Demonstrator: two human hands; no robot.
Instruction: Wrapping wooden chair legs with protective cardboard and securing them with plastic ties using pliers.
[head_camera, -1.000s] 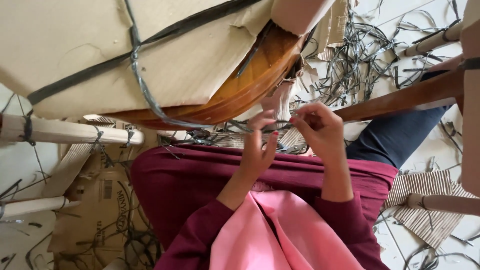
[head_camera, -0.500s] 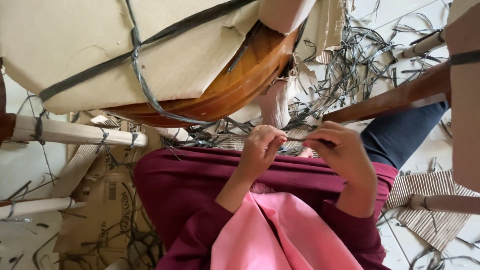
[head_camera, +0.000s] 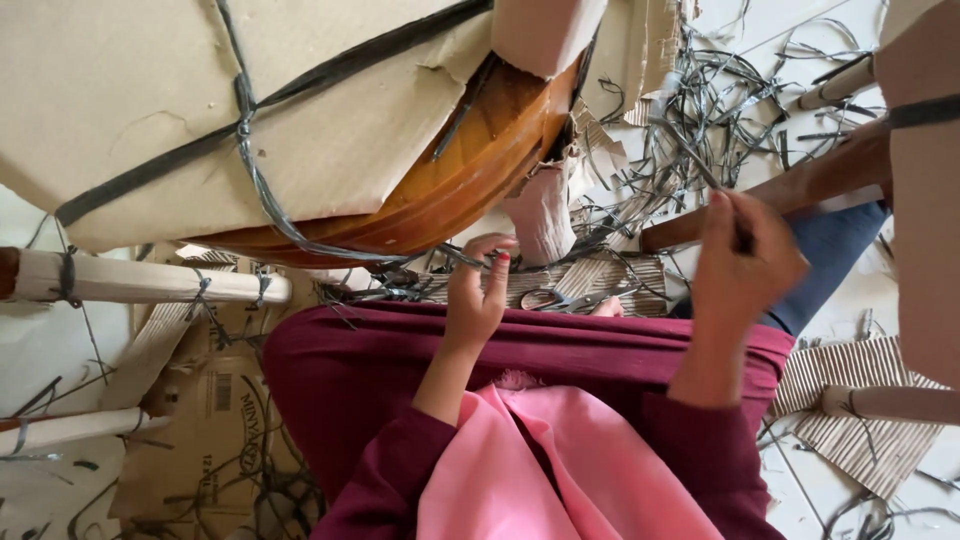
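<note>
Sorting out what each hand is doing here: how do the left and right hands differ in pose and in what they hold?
The left hand sits low near the maroon lap, fingers touching the grey plastic strap under the cardboard-wrapped wooden furniture. The right hand is raised higher, pinching a thin dark strip that runs up and away. Both are bare and come from maroon sleeves.

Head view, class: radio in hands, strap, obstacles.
Left hand pinching grey strap. Right hand raised, gripping strap end. Scissors on lap; cut strips scattered around.
</note>
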